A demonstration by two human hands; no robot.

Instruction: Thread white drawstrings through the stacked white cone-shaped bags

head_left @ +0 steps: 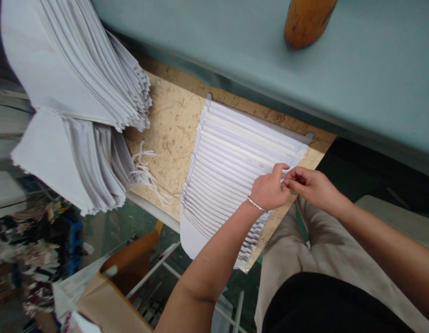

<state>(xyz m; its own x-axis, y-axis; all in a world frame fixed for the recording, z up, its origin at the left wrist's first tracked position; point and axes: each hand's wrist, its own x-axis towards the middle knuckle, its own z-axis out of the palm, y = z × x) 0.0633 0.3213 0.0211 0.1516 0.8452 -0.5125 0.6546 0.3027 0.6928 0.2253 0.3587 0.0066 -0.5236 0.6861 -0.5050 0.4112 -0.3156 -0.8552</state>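
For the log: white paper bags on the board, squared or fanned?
Fanned: the white paper bags overlap in steps, each edge offset.

soft, even light brightens the paper bags (231,157) at center; a faint shadow lies beside the wooden post (306,23) at one o'clock, and clutter (30,259) at eight o'clock blurs and stretches.

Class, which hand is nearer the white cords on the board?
The left hand is nearer, across the fanned paper bags from the white cords; the right hand lies farther, beyond it.
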